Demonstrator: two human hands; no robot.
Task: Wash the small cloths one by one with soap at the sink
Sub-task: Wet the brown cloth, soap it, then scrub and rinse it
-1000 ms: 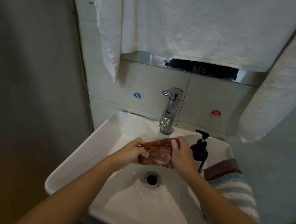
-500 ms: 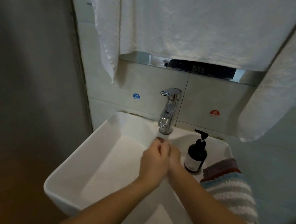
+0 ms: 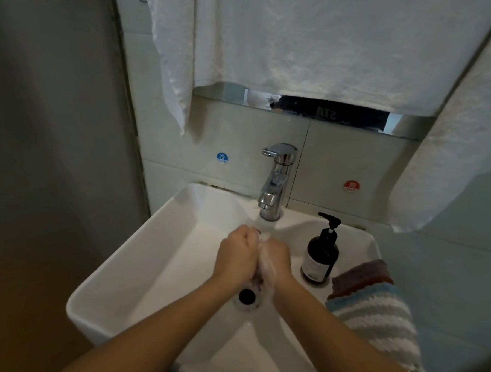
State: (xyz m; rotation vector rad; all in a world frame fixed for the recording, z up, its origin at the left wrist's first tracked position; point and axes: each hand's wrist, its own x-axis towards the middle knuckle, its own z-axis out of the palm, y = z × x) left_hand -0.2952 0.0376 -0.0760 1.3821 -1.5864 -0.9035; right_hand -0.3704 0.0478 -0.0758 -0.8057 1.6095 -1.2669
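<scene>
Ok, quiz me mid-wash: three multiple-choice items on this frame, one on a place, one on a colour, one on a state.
1. Where is the soap bottle?
A. On the sink's right rim
B. In the basin
C. On the floor

2. What colour is the sticker left of the tap?
A. Green
B. Blue
C. Yellow

3. What are the hands doing?
A. Hanging idle
B. Turning the tap
C. Clasped on a soapy cloth

Key: 1 A, it stands on the sink rim beside the stacked cloths. 2 B, blue, marked COLD. 3 C, left hand and right hand squeeze the cloth, foam between them.
</scene>
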